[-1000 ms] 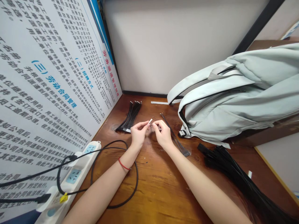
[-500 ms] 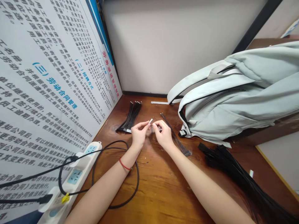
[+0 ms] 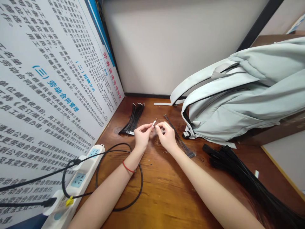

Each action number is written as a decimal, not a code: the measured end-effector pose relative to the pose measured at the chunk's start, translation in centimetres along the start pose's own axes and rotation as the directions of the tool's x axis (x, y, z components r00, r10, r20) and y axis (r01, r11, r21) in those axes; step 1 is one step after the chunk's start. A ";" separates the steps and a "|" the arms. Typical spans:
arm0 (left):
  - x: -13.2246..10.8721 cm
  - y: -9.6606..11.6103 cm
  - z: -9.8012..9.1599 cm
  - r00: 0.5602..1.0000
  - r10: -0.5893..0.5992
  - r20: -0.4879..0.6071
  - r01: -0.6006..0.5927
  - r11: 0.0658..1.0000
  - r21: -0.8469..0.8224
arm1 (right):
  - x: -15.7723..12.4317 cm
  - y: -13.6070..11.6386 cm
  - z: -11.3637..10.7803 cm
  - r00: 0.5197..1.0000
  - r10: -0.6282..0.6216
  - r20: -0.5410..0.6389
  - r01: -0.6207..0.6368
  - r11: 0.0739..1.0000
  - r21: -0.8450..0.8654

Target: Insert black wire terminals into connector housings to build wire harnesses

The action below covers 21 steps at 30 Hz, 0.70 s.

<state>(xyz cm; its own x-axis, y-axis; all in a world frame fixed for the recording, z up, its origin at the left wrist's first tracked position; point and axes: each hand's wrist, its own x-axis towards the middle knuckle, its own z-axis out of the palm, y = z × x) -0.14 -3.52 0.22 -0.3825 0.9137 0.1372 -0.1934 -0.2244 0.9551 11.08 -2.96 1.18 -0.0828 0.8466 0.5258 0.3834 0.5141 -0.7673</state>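
My left hand (image 3: 142,135) pinches a small white connector (image 3: 154,122) between thumb and fingertips. Close beside it, my right hand (image 3: 166,135) is closed in a pinch on thin dark wires (image 3: 156,137) that hang in a loop below the fingers. The fingertips of both hands almost meet, and they hide where wire and connector come together. Just right of my right hand lies a bundle of dark wires (image 3: 179,140) with light tips and a wide connector. A second black wire bundle (image 3: 135,118) with white ends rests left of my left hand.
A pale backpack (image 3: 238,101) leans in from the right. Long black cables (image 3: 240,178) lie at the front right. A white power strip (image 3: 89,167) runs along the left panel, its black cord (image 3: 142,178) looping under my left forearm. A white strip (image 3: 162,104) lies at the back.
Both hands hold almost the same pose and place as before. The view has shifted very slightly.
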 end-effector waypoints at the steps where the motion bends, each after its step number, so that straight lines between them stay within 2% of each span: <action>1: 0.0 0.0 0.0 1.000 -0.001 0.001 0.001 1.000 -0.003 | 0.0 0.0 0.0 1.000 0.005 0.001 -0.005 1.000 0.004; 21: -0.3 0.3 0.1 1.000 0.000 -0.030 0.000 1.000 0.014 | 0.0 -0.2 0.2 0.999 -0.030 -0.018 0.030 0.999 -0.020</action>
<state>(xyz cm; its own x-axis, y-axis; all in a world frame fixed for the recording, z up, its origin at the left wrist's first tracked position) 0.02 -3.87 0.44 -0.4097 0.9030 0.1294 -0.1806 -0.2194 0.9588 10.86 -3.03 1.26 -0.0780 0.8279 0.5554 0.3994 0.5363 -0.7435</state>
